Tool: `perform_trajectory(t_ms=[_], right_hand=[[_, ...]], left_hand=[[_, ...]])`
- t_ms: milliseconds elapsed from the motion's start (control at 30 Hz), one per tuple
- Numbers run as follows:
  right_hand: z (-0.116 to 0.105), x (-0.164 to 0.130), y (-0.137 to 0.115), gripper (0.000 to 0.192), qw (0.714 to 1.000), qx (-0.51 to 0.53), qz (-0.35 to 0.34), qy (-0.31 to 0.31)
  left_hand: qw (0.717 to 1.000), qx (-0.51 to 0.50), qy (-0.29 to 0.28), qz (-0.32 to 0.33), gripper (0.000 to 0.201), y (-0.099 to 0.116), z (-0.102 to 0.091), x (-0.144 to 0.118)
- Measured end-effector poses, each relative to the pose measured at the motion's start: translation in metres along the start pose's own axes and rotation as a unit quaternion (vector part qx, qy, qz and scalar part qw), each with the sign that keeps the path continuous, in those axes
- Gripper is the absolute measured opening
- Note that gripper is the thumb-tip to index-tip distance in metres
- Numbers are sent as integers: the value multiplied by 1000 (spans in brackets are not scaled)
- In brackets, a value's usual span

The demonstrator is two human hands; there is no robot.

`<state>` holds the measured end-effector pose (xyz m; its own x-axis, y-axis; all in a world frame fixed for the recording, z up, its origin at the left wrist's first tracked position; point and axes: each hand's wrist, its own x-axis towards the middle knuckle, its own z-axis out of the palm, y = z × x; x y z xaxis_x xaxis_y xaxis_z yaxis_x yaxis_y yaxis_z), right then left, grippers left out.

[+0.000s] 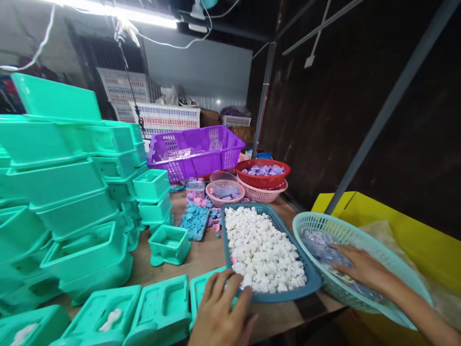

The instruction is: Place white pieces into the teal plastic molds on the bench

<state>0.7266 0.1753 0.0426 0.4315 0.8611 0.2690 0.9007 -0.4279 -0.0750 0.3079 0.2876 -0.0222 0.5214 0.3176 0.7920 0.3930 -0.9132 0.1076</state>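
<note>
My left hand reaches over a green plastic box part at the table's front, fingers apart and bent down; a bit of white shows between them. It is next to a blue-grey basket filled with small white figures. My right hand lies in a pale green oval basket, fingers stretched out over clear plastic packets; its fingertips touch them. Left of my left hand, several more green parts stand in a row, and one holds a small white piece.
Tall stacks of green boxes fill the left side. Behind are a tray of blue pieces, a purple crate, a pink basket and a red bowl of lilac pieces. A yellow panel is at right.
</note>
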Motion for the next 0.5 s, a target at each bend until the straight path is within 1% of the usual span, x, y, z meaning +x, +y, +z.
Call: perform_trajectory(t_ms=[67, 133, 200, 233, 267, 333, 367, 400, 500], right_hand=[[12, 8, 5, 56, 999, -6, -8, -40], [18, 11, 8, 55, 997, -9, -13, -76], [20, 11, 11, 56, 995, -11, -15, -100], [21, 11, 13, 61, 994, -12, -14, -108], [23, 11, 13, 69, 993, -12, -14, -113], [26, 14, 13, 83, 993, -9, -21, -118], [28, 16, 13, 85, 992, -6, -27, -120], [30, 18, 11, 82, 992, -3, -34, -121], [32, 23, 8, 63, 993, 5, -41, -113]], left_hand=[[996, -5, -91, -24, 19, 9, 27, 13], [981, -11, -191, -35, 15, 12, 47, 21], [962, -18, -269, -35, 12, 14, 55, 26], [955, -20, -294, -33, 11, 15, 55, 28], [950, -21, -309, -31, 11, 17, 54, 30], [948, -26, -317, -27, 11, 20, 47, 34], [948, -31, -316, -26, 11, 21, 43, 36], [948, -34, -316, -27, 11, 22, 40, 38], [947, -30, -317, -40, 11, 25, 35, 41]])
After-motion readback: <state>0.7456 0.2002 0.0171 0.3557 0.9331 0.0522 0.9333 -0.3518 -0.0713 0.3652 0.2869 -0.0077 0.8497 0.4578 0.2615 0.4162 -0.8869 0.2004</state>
